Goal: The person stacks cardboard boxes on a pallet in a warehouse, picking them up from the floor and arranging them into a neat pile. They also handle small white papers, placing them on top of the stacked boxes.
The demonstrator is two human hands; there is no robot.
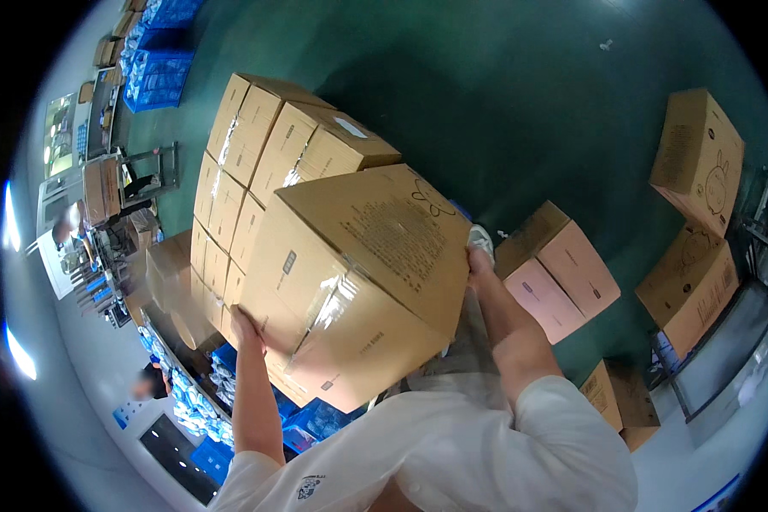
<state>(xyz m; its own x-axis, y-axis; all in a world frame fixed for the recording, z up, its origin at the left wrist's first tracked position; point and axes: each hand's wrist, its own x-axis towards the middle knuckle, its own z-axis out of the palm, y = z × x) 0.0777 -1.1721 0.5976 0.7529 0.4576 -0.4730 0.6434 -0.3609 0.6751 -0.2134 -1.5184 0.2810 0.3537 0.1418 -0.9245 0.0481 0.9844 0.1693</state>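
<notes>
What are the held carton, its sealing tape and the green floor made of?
Held carton: matte brown cardboard, likely corrugated, judging by its stiff, flat panels. Sealing tape: probably clear, glossy plastic film, given its bright glints. Green floor: perhaps painted or resin-coated; faint sheen.

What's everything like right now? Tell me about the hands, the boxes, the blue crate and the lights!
Left hand: gripping the held box
Right hand: gripping its other side
Held box: tilted, visible seam taped
Stacked boxes: piled up, some seams taped
Blue crate: filled with bags
Wall-side lights: on
</notes>
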